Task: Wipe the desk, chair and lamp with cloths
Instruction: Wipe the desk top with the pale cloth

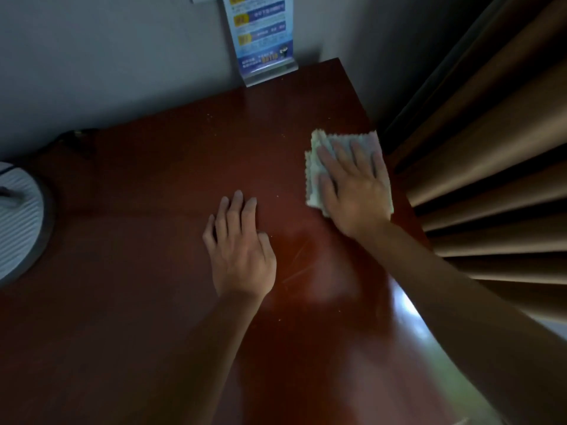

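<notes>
A dark red-brown wooden desk [153,271] fills the view. Near its right edge lies a folded pale cloth [314,179] with zigzag edges. My right hand [352,188] presses flat on the cloth with straight, spread fingers. My left hand [242,250] rests flat on the bare desk top in the middle, fingers straight and holding nothing. The white ribbed lamp shade [18,219] shows at the left edge. No chair is in view.
A blue printed sign in a clear stand [260,38] stands at the desk's back edge against the grey wall. Brown pleated curtains [491,148] hang close along the desk's right side. A dark cable [70,139] runs behind the lamp. Small crumbs dot the desk.
</notes>
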### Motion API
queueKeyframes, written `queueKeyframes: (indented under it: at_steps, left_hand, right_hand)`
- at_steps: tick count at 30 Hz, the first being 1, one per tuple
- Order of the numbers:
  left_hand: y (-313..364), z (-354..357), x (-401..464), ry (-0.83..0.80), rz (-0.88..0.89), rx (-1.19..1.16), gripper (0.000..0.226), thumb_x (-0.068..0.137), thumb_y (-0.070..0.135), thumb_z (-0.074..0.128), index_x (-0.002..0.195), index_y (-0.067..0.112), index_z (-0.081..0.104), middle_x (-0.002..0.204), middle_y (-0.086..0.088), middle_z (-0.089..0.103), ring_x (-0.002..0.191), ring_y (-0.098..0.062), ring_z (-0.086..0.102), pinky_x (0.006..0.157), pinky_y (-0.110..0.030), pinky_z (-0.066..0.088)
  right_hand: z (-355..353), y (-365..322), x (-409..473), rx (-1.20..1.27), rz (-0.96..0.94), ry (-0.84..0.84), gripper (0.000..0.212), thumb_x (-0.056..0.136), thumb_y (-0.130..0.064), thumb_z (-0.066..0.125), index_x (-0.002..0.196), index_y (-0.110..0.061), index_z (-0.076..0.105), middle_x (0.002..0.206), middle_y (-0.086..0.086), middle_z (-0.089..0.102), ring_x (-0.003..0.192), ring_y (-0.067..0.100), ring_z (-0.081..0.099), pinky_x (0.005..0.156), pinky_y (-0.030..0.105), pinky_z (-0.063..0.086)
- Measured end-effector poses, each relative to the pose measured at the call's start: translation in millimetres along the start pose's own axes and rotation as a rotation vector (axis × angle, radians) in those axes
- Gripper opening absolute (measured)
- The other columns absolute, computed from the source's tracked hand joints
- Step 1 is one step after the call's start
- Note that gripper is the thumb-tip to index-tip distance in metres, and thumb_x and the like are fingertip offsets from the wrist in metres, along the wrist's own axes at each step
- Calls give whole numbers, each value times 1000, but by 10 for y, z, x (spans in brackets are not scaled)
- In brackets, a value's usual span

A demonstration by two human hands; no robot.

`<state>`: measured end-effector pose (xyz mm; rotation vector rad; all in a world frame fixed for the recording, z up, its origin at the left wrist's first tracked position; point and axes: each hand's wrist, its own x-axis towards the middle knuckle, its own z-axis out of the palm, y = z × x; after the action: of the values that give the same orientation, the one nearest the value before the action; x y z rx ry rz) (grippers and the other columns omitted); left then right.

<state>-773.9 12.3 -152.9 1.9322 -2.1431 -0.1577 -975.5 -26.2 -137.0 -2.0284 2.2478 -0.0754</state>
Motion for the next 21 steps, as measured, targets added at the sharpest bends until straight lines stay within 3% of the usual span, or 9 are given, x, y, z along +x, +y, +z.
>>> queueKeyframes:
  at_steps: [3, 8, 11, 15, 17, 19, 21]
  left_hand:
    - [2, -3, 3, 4, -4, -4, 51, 91, 21, 31, 139, 13, 48, 149, -8, 48, 143, -26, 35, 116, -47, 25]
    - [27, -33, 16, -10, -17, 4, 51, 92, 21, 35, 141, 12, 47, 149, -9, 47, 144, -26, 35, 116, -48, 25]
    - [25, -37, 14, -5, -22, -5, 49, 93, 20, 40, 140, 11, 51, 148, -9, 49, 143, -27, 37, 117, -48, 25]
    - [34, -44, 22, -34, -25, 6, 48, 95, 24, 38, 139, 12, 52, 148, -8, 50, 143, -26, 37, 117, -48, 25]
    - [28, -38, 30, -41, -27, 6, 48, 95, 27, 38, 139, 12, 53, 148, -8, 50, 143, -26, 38, 117, -48, 26]
    - [26, -35, 30, -42, -20, 3, 48, 95, 28, 39, 138, 12, 53, 147, -8, 50, 142, -26, 39, 116, -49, 27]
    - [22, -39, 28, -44, -32, -7, 49, 96, 28, 36, 139, 10, 52, 148, -8, 49, 142, -26, 38, 117, -48, 27]
  right_hand:
    - [15, -139, 67, -21, 21, -11, 54, 105, -43, 17, 157, -29, 23, 164, -1, 24, 153, 25, 9, 123, 51, 5]
    - [141, -276, -707, -32, -244, -85, 53, 105, -42, 18, 157, -29, 23, 164, 1, 22, 154, 25, 10, 123, 53, 13]
    - [47, -109, -187, -87, -283, -124, 57, 103, -44, 12, 157, -30, 22, 164, 4, 23, 153, 28, 14, 123, 52, 12]
    - [-87, 2, 996, -73, -73, -75, 55, 103, -44, 12, 157, -31, 16, 165, 4, 18, 152, 29, 11, 122, 50, 8]
    - [-40, -215, 1025, -84, -48, -97, 56, 104, -42, 16, 158, -29, 9, 166, 6, 13, 153, 30, 8, 122, 52, 6]
    - [72, -450, 520, -136, -253, -124, 59, 103, -41, 15, 159, -26, 5, 166, 8, 13, 153, 32, 9, 122, 54, 6]
    - [116, -543, -77, -74, -435, -129, 55, 105, -39, 14, 158, -26, 20, 164, 4, 22, 153, 29, 14, 121, 55, 14]
